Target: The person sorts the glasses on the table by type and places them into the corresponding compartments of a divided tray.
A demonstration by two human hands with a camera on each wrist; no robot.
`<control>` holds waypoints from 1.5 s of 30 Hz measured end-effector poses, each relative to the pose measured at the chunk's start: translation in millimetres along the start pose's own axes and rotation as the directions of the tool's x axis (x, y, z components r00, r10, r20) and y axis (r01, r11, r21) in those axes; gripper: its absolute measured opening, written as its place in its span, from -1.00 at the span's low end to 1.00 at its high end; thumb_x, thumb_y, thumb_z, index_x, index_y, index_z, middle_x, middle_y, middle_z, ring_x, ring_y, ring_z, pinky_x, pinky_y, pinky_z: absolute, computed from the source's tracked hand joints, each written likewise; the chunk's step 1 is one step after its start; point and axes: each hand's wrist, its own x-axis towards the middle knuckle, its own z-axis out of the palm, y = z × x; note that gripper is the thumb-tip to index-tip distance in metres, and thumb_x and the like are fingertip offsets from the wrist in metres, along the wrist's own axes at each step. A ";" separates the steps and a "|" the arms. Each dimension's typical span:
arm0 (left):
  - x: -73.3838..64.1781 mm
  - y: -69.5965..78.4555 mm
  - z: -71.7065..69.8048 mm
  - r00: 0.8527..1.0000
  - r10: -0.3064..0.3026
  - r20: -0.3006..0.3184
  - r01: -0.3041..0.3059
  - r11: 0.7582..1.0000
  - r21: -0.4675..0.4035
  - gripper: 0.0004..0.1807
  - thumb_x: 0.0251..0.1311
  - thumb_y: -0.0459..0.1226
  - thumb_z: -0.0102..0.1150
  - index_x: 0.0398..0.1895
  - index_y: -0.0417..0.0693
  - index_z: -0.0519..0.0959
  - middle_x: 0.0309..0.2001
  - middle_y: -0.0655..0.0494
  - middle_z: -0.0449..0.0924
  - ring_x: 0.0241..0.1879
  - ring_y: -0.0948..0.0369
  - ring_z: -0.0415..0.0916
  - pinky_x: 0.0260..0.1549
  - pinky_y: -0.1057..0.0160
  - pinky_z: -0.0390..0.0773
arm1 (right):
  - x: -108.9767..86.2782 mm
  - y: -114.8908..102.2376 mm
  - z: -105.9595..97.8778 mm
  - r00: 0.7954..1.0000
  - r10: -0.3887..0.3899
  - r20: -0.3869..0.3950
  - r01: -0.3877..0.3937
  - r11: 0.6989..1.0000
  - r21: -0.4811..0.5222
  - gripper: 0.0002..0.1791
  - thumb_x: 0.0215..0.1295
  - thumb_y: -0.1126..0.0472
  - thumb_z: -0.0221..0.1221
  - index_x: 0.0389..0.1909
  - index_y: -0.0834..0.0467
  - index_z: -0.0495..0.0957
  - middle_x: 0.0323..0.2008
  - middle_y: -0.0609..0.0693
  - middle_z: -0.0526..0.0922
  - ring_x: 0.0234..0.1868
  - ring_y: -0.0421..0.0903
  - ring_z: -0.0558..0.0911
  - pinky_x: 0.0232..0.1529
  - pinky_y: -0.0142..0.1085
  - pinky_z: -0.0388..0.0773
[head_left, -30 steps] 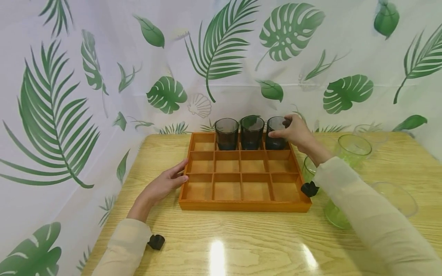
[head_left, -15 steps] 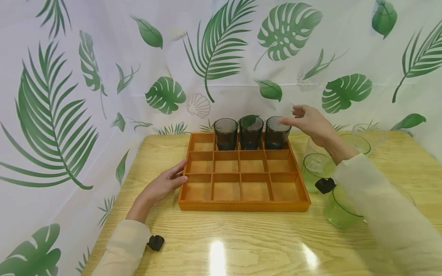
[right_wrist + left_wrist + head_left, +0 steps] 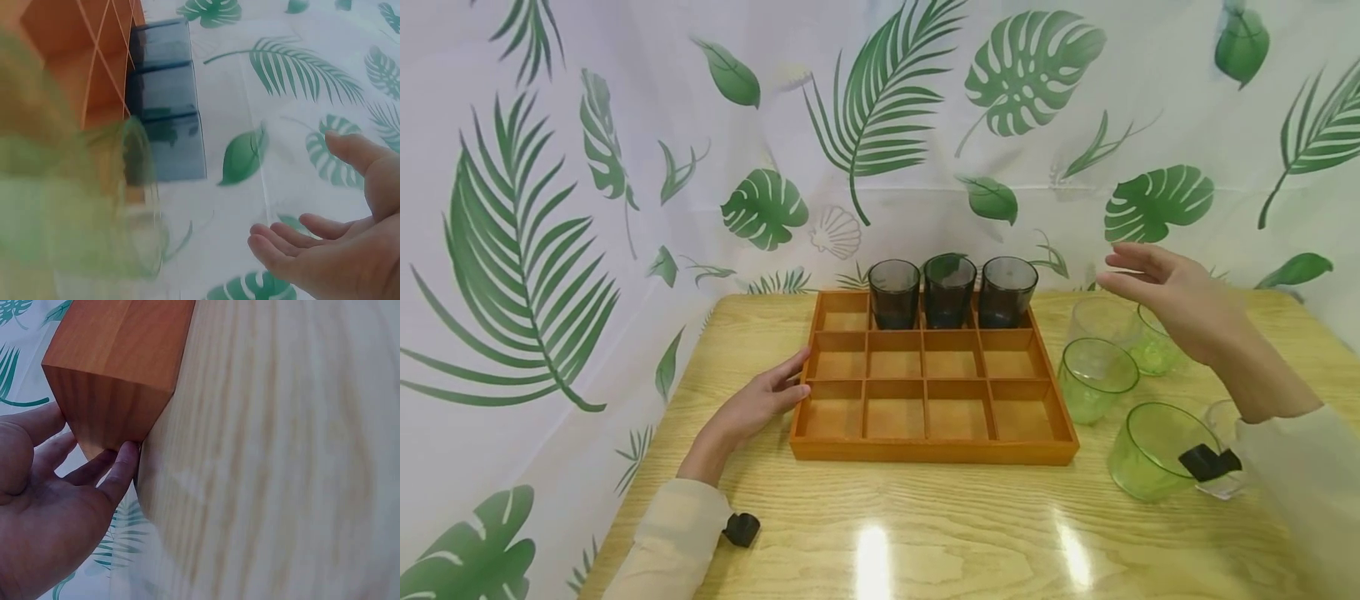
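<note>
A wooden compartment box [image 3: 934, 454] lies on the table. Three dark grey glasses stand in its back row: a left one [image 3: 894, 296], a middle one [image 3: 949, 292] and a right one [image 3: 1006, 293]. My left hand [image 3: 756, 408] touches the box's left side; in the left wrist view its fingertips [image 3: 127, 453] rest against the wood. Holding nothing, my right hand [image 3: 1187, 304] is in the air right of the box, above green and clear glasses. Nearest to it are a green glass [image 3: 1153, 350], partly hidden, and a clear glass [image 3: 1097, 321].
Right of the box stand another green glass [image 3: 1093, 383] and a larger one [image 3: 1150, 458] nearer the front. A second clear glass [image 3: 1225, 483] is partly hidden by the right sleeve. A leaf-printed cloth [image 3: 917, 200] rises behind the wood-grain table [image 3: 925, 525].
My right hand has let go of the right dark glass in the back-right compartment and moved away to the right. The left hand has stayed on the box's side.
</note>
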 end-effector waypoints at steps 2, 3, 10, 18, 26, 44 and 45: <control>0.1 -0.2 0.0 1.000 0.001 0.002 -0.001 1.000 0.000 -0.23 0.60 -0.20 0.01 0.71 0.06 -0.11 0.68 -0.03 -0.23 0.59 -0.14 -0.06 0.47 -0.13 0.15 | -10.3 9.2 -4.8 1.000 0.009 -0.014 -0.010 1.000 -0.020 -0.11 0.57 -0.18 0.07 0.68 0.12 -0.07 0.59 0.20 0.13 0.52 0.22 0.17 0.49 -0.06 0.18; 0.3 0.1 0.3 1.000 -0.001 0.001 0.001 1.000 0.001 -0.23 0.60 -0.20 0.01 0.71 0.06 -0.10 0.68 -0.02 -0.22 0.59 -0.14 -0.05 0.47 -0.13 0.16 | -15.4 14.1 -6.6 1.000 0.011 -0.025 -0.012 0.999 -0.032 -0.12 0.57 -0.18 0.06 0.68 0.10 -0.07 0.59 0.19 0.14 0.51 0.17 0.19 0.45 -0.23 0.22; -0.3 1.2 0.1 1.000 -0.003 0.008 0.003 1.000 -0.011 -0.24 0.61 -0.22 0.00 0.71 0.06 -0.11 0.68 -0.01 -0.23 0.59 -0.13 -0.07 0.48 -0.13 0.13 | -48.1 52.1 -11.3 0.996 -0.030 -0.084 0.033 0.999 0.029 -0.22 0.63 0.00 0.05 0.68 0.09 -0.06 0.42 -0.13 0.31 0.27 -0.42 0.35 0.24 -0.65 0.22; 1.3 1.2 0.3 1.000 0.011 0.015 -0.010 1.000 -0.016 -0.24 0.61 -0.22 0.00 0.71 0.04 -0.11 0.68 -0.02 -0.23 0.60 -0.13 -0.09 0.48 -0.13 0.12 | -82.6 102.3 -20.2 0.980 -0.094 -0.176 0.107 0.992 0.062 -0.35 0.61 0.26 0.07 0.63 0.05 0.13 0.16 -0.54 0.44 0.10 -0.68 0.43 0.12 -0.70 0.26; 0.3 2.2 1.1 1.000 -0.003 0.006 0.003 1.000 -0.010 -0.23 0.60 -0.22 0.01 0.71 0.04 -0.11 0.67 -0.02 -0.22 0.59 -0.13 -0.06 0.47 -0.12 0.15 | -101.4 168.2 -24.8 0.923 -0.294 -0.247 0.366 0.868 0.335 -0.29 0.40 0.69 -0.02 0.48 0.10 0.37 0.24 -0.33 0.56 0.19 -0.50 0.51 0.09 -0.74 0.33; 1.0 0.2 0.9 1.000 -0.012 -0.007 0.012 1.000 -0.006 -0.25 0.61 -0.24 -0.01 0.71 0.05 -0.10 0.67 -0.02 -0.22 0.58 -0.13 -0.02 0.47 -0.12 0.16 | -119.6 217.7 -7.3 0.875 -0.483 -0.025 0.431 0.755 0.494 -0.33 0.55 0.60 -0.20 0.60 0.43 -0.16 0.54 -0.09 0.26 0.45 -0.32 0.29 0.22 -0.59 0.28; 1.1 0.2 0.9 1.000 -0.016 -0.008 0.016 1.000 -0.006 -0.25 0.61 -0.24 -0.01 0.71 0.06 -0.10 0.67 -0.02 -0.21 0.58 -0.13 -0.01 0.47 -0.11 0.16 | -118.7 217.1 -7.8 0.864 -0.503 -0.010 0.440 0.747 0.498 -0.33 0.55 0.59 -0.19 0.59 0.45 -0.17 0.55 -0.07 0.26 0.46 -0.30 0.29 0.23 -0.58 0.28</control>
